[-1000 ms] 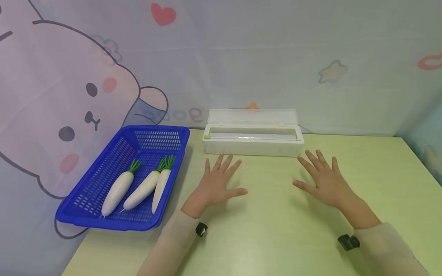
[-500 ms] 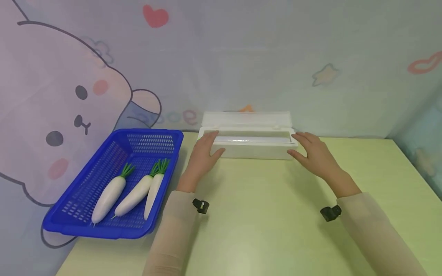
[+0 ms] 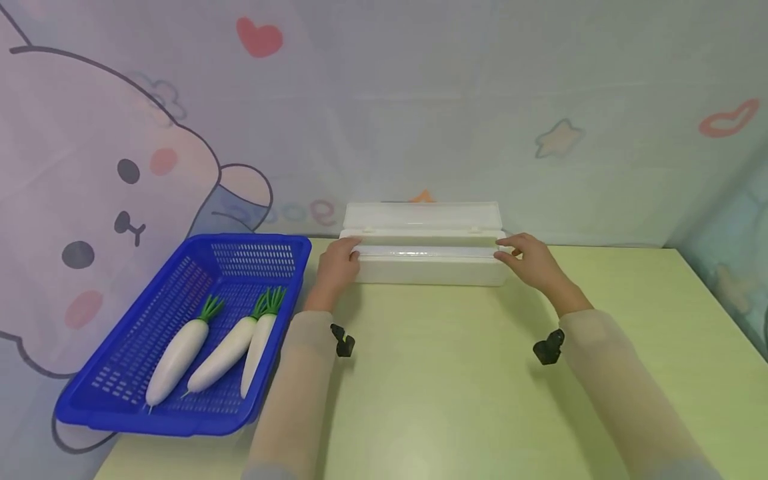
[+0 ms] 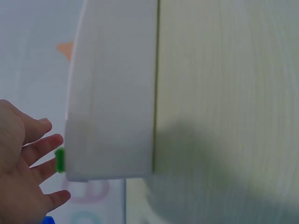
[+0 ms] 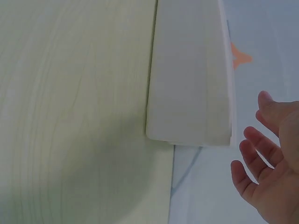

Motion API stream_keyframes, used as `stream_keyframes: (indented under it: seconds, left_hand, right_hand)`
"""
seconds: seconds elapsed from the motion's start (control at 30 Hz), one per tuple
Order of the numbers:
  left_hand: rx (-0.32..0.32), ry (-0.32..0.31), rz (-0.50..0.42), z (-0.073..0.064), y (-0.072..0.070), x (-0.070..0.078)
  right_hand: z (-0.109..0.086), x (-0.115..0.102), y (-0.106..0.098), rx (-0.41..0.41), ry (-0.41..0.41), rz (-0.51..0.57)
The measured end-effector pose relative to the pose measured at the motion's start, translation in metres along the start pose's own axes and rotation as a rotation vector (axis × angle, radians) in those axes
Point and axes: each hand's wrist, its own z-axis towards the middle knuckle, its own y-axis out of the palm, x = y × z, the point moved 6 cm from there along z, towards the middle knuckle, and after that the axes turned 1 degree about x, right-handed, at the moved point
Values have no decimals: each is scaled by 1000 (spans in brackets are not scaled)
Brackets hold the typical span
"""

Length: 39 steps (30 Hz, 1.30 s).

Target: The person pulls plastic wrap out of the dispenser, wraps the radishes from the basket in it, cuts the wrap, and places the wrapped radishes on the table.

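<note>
A long white cling film box (image 3: 429, 272) stands at the back of the table, its lid (image 3: 423, 215) raised. Inside lies a shiny roll of cling film (image 3: 426, 251). My left hand (image 3: 337, 268) is at the box's left end, fingertips right by the roll's end. At the right end, my right hand (image 3: 533, 263) has its thumb and fingers bent toward the roll, with a gap between them. In the left wrist view a green slider (image 4: 60, 160) shows near the left fingers. The box wall hides the roll in both wrist views.
A blue mesh basket (image 3: 162, 421) stands on the left with three white radishes with green tops inside, one of them a radish (image 3: 177, 361) lying apart. A printed cloth (image 3: 390, 133) hangs behind the light wooden table (image 3: 444, 373).
Both hands have moved forward from over the table to the two ends of the box. Their spread fingers have bent inward. The head view has shifted, and basket and box stay in place.
</note>
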Motion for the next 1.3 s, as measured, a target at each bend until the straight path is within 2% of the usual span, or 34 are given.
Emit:
stream_keyframes:
  seconds: [0.17, 0.33, 0.47, 0.6, 0.73, 0.93, 1.13, 1.3]
  left_hand:
    - [-22, -39, 39, 6, 4, -12]
    - [-32, -33, 77, 10, 5, -16]
    - [-26, -44, 58, 15, 3, -18]
    - [-29, -86, 25, 19, 1, -19]
    - [-36, -110, 16, 20, 0, -19]
    - [-23, -96, 16, 22, 0, -13]
    - [-6, -80, 17, 34, 3, -10]
    - [2, -83, 39, 42, 2, -8]
  right_hand:
    - [9, 10, 7, -39, 54, 6]
    - [13, 15, 11, -47, 83, 43]
    - [14, 14, 11, -43, 86, 58]
    - [17, 14, 11, -37, 110, 65]
    - [19, 16, 13, -8, 137, 53]
    - [18, 19, 13, 52, 135, 38]
    - [20, 15, 10, 96, 173, 61]
    - [24, 11, 7, 100, 185, 59]
